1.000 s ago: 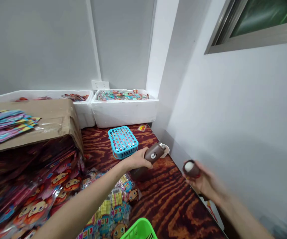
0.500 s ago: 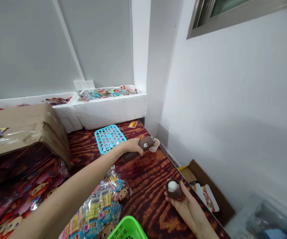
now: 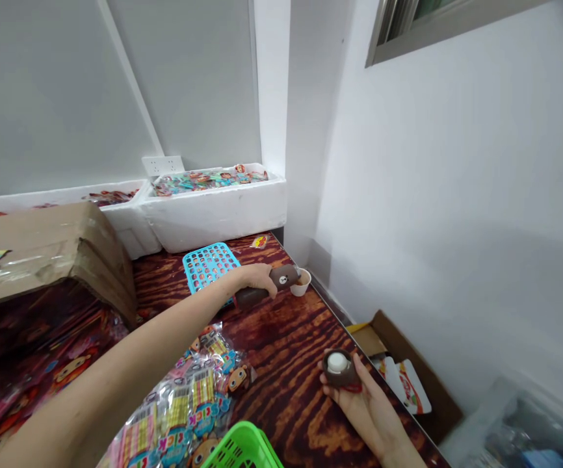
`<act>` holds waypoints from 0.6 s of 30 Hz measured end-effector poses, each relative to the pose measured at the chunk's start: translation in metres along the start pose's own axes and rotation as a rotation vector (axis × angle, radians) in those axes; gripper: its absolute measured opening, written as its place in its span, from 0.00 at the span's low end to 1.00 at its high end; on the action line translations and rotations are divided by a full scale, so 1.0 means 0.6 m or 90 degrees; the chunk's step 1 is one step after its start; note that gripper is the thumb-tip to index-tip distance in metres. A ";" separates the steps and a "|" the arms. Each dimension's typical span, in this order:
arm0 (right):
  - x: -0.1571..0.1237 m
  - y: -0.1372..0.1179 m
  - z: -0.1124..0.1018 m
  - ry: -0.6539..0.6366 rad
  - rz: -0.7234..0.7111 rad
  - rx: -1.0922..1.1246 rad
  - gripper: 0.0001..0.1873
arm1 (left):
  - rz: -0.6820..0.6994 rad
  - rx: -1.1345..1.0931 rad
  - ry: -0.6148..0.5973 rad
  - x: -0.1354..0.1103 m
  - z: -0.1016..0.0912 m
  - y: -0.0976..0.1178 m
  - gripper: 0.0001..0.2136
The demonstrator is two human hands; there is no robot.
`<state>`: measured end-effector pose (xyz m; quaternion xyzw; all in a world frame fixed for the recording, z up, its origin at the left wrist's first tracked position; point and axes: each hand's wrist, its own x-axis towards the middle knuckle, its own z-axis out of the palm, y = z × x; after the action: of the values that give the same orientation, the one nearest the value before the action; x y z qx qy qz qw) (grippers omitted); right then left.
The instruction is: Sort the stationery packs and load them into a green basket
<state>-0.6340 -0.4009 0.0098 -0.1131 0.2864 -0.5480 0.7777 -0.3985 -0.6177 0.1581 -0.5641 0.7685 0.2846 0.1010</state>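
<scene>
My left hand (image 3: 261,278) is wrapped round a dark brown thermos (image 3: 284,278) with a small white bear face on it. The thermos lies tilted nearly flat, its metal mouth at the rim of a small white paper cup (image 3: 300,286) on the table. Something brownish shows inside the cup; no clear stream of liquid can be made out. Nearer to me, palm up, my right hand (image 3: 359,409) holds a round brown thermos lid (image 3: 340,370), its white inner side facing up.
A blue perforated basket (image 3: 196,276) stands behind my left forearm. Bagged candy sticks (image 3: 188,403) and a green basket (image 3: 247,442) lie in front. Foam boxes (image 3: 218,218) line the back, a cardboard box (image 3: 110,260) the left. An open carton (image 3: 418,383) sits beyond the table's right edge.
The view has shifted slightly. Both hands keep their holds, and the thermos is still tipped at the cup with only a small change in its position.
</scene>
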 end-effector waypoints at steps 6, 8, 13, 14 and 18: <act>0.000 -0.001 -0.004 0.004 0.023 0.023 0.25 | -0.006 0.074 -0.019 0.004 -0.016 0.004 0.31; 0.000 -0.001 -0.004 0.006 0.028 0.024 0.26 | -0.001 0.090 -0.025 0.001 -0.022 0.008 0.31; 0.000 -0.002 -0.004 0.005 0.036 0.029 0.26 | 0.005 0.110 -0.038 -0.003 -0.030 0.016 0.32; 0.001 -0.002 -0.004 0.005 0.037 0.029 0.25 | 0.005 0.115 -0.039 -0.003 -0.030 0.018 0.32; 0.000 -0.005 0.003 0.010 0.037 0.023 0.24 | 0.007 0.136 -0.037 0.001 -0.033 0.023 0.31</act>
<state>-0.6353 -0.4022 0.0127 -0.0864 0.2862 -0.5310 0.7929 -0.4084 -0.6263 0.1785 -0.5377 0.7942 0.2175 0.1811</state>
